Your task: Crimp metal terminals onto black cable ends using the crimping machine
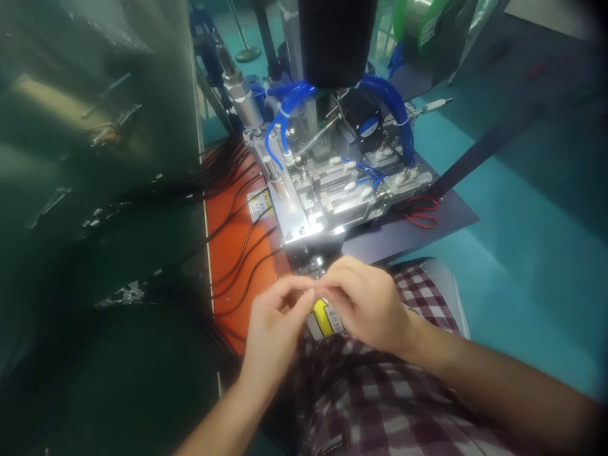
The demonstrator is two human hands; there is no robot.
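Note:
My left hand [280, 323] and my right hand [368, 301] meet at the front edge of the machine, fingertips close together. Thumb and index finger of the left are closed in a pinch; the right hand's fingers are curled and pressed together as well. Whatever lies between the fingertips is hidden or too small to name. Just beyond them is a small dark metal fixture [316, 263] at the foot of the silver machine [304, 221]. Below the fingers shows a label with a yellow arrow [323, 318].
Black cables [247, 253] run across an orange board [228, 272] on the left, onto a dark green surface [118, 361] with small scattered pieces. Blue air hoses [408, 120] loop over the machine. Red-handled scissors or pliers [422, 212] lie at its right. A green spool [411, 19] is behind.

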